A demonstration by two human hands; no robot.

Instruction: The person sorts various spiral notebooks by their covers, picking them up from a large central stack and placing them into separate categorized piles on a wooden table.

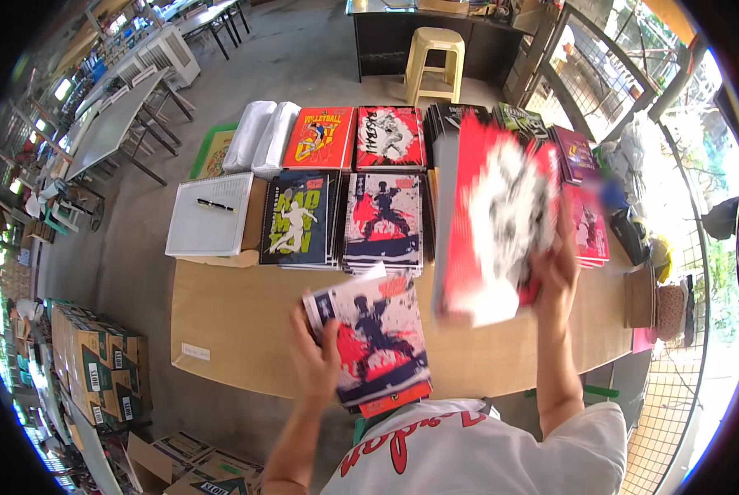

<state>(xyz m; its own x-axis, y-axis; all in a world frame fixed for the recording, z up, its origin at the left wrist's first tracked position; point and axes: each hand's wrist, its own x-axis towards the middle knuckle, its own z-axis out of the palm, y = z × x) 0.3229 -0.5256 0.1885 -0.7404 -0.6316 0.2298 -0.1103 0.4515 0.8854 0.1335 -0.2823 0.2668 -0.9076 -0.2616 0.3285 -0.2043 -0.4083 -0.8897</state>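
- Notebook (209, 223) is placed at the table's (246, 305) left, a pen (215, 205) laid on it.
- Dark books (299, 223) are stacked beside it.
- By the left hand (313, 351), white-covered books (378, 330) are gripped at the table's near edge, thumb on top.
- Red book (501, 223), motion-blurred, is held above the table, its right side grasped by the right hand (556, 268).
- Purple books (573, 155) are set beyond.

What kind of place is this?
Likely a small workshop or stockroom for stationery: stacks of spiral notebooks on a wooden table, cardboard cartons piled at left, a long grey worktable beyond.
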